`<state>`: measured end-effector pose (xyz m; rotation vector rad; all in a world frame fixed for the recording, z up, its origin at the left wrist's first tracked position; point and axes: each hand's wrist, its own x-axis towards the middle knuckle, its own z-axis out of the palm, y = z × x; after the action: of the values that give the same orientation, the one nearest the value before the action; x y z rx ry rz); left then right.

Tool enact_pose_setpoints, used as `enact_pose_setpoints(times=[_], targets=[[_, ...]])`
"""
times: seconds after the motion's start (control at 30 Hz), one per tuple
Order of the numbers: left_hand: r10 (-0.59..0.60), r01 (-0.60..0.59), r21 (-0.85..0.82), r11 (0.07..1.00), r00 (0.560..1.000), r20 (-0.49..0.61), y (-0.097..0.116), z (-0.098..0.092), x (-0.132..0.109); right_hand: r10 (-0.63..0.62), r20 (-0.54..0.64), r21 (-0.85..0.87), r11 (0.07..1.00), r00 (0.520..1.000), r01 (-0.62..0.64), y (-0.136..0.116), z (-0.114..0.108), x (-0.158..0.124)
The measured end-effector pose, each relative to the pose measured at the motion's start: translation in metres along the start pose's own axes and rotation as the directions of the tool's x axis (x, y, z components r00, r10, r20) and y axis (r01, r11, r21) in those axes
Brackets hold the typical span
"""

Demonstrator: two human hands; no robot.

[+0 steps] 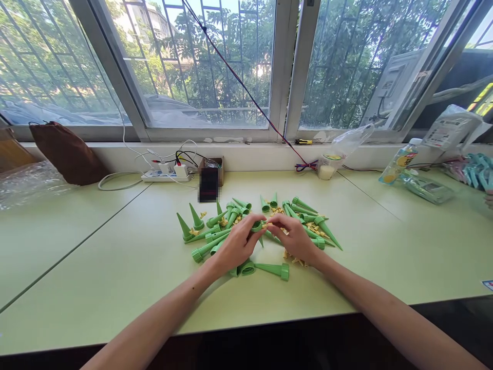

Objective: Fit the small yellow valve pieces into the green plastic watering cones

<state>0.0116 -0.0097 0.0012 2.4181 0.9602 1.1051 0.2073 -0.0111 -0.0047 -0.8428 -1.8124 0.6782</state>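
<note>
Left hand (244, 240) grips a green cone (256, 226) by its open end | right hand (292, 237) pinches a yellow piece (265, 225) at the cone's mouth | loose cones (197, 255) crowd either side of the fingers (278, 219)

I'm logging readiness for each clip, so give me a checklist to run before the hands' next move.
1. Left-hand grip has a green cone: ok.
2. Right-hand grip pinches a small yellow piece at the cone's open end: ok.
3. Yellow piece fully seated: cannot tell; the fingers partly hide it.
4. Loose yellow pieces nearby: ok, beside the right hand.
5. Loose green cones kept apart from yellow pieces: not ok; many lie mixed together.
6. Drink bottle clear of both hands: ok.
</note>
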Motion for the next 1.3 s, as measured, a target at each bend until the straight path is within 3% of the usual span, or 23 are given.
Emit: enact_pose_setpoints(times=[0.3, 0.57, 1.03, 1.3], targets=[[0.002, -0.002, -0.020, 1.000, 1.000, 0.022, 0.0007, -0.0004, -0.0005, 0.015, 0.018, -0.094, 0.995, 1.000, -0.014, -0.0011, -0.0014, 0.0010], [0.029, -0.028, -0.011, 1.000, 0.999, 0.027, 0.0074, -0.0020, 0.0014, -0.016, 0.041, 0.029, 0.999, 0.999, 0.015, -0.0037, -0.0022, -0.0017], [0.049, -0.049, -0.001, 0.999, 0.998, 0.029, 0.0066, -0.0015, 0.0012, 0.006, 0.027, -0.121, 0.993, 1.000, -0.003, 0.0018, -0.0014, -0.0008], [0.029, -0.029, -0.005, 1.000, 0.999, 0.028, 0.0079, -0.0026, 0.0013, 0.015, 0.032, 0.035, 0.999, 0.999, -0.016, -0.0009, -0.0015, -0.0029]])
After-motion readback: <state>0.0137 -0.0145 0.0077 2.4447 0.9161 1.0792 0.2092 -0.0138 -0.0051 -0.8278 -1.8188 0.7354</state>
